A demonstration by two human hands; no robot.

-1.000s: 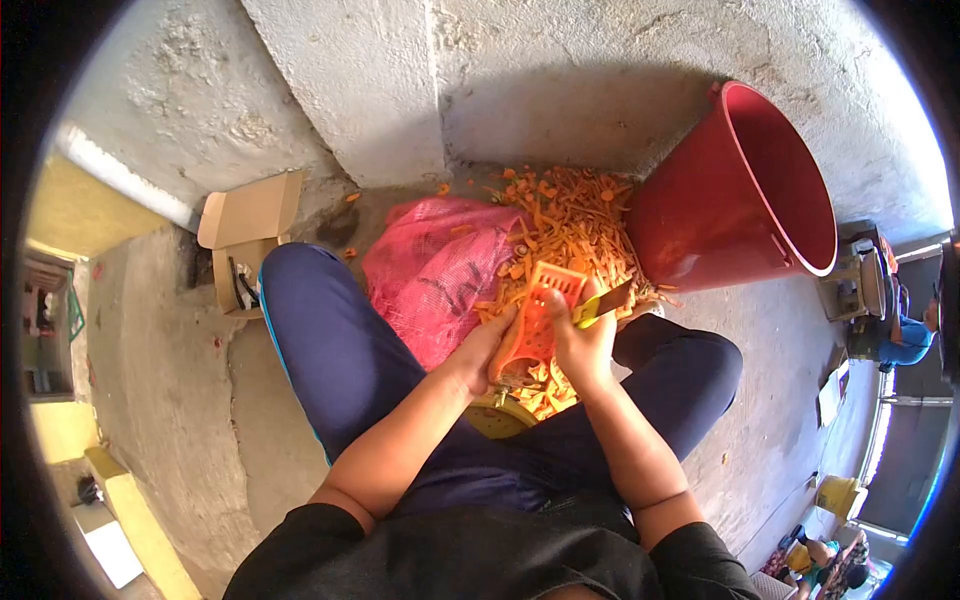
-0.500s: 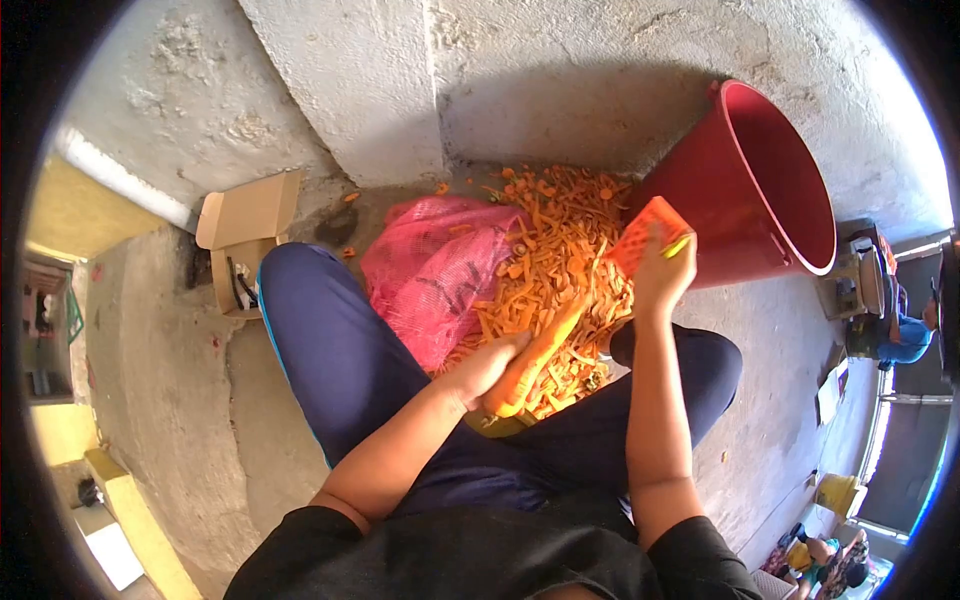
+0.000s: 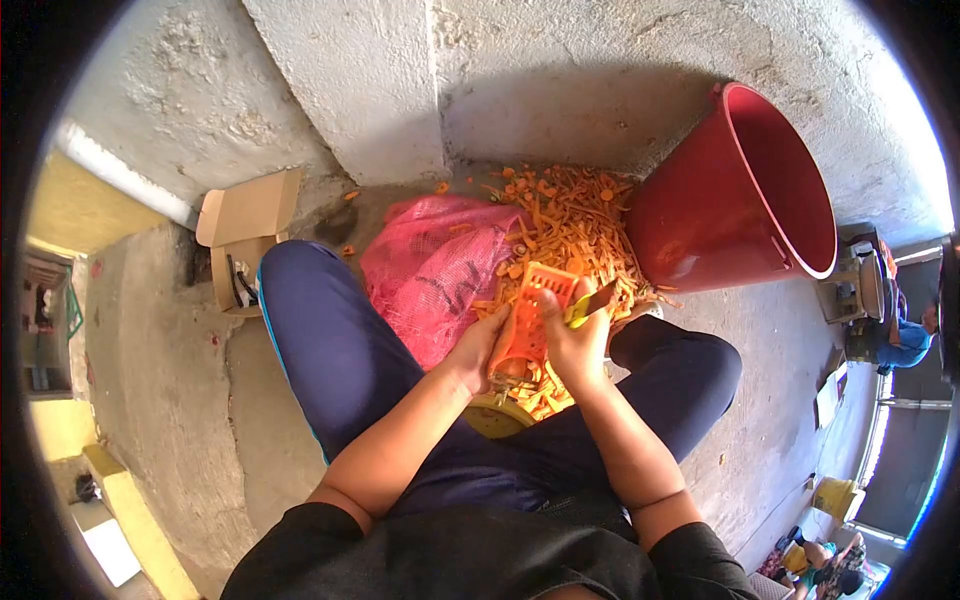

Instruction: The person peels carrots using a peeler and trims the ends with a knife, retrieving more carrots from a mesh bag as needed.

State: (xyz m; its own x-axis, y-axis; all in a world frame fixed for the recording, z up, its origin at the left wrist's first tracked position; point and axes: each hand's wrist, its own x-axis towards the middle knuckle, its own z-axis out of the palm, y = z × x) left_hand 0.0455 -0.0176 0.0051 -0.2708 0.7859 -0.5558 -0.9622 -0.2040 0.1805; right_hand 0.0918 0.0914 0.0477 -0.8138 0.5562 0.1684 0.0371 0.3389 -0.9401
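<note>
My left hand (image 3: 478,352) is closed around a carrot (image 3: 512,370), mostly covered by the tool over it. In my right hand (image 3: 578,345) is an orange slotted plastic peeler (image 3: 545,290), laid along the carrot with the thumb on its face. A knife with a yellow-green handle (image 3: 577,312) is also tucked in the right hand, its blade pointing up and right. Both hands are close together between my bent knees. Beneath and beyond them lies a heap of carrot peelings (image 3: 585,215). Under my hands shows the rim of a yellow container (image 3: 495,420).
A pink mesh sack (image 3: 435,270) lies left of the peelings. The large red bucket (image 3: 700,210) leans tilted by the wall at right. At left is an open cardboard box (image 3: 245,215). Other people (image 3: 908,342) are at the far right.
My right hand has come down and left from beside the bucket, bringing the peeler onto the carrot. The left hand still holds the carrot, which now points more upright.
</note>
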